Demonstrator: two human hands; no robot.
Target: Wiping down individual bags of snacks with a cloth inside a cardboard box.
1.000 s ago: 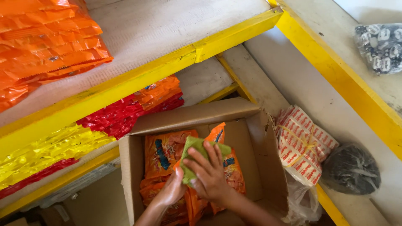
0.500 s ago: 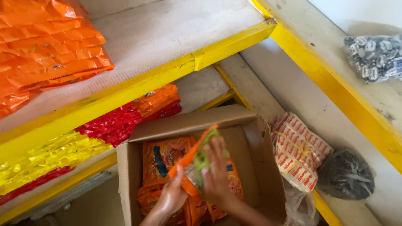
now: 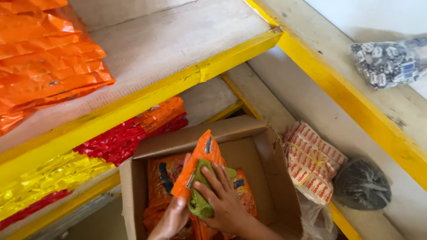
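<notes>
Beside box [image 3: 249, 155]: red-white packets [image 3: 313, 162]

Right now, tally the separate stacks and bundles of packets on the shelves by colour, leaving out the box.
Orange packet stacks: 2, the second on the lower shelf
Red packet stack: 1
Yellow packet stack: 1
Red-and-white bundle: 1
Dark bagged bundles: 2, one at top right
Total: 7

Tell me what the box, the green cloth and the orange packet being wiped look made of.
Box: brown corrugated cardboard, matte, with folded flaps. Green cloth: looks like soft fuzzy fabric, perhaps microfibre, bunched under the right hand. Orange packet, held by the left hand: thin glossy plastic film, judging by its sheen and crinkles.
</notes>
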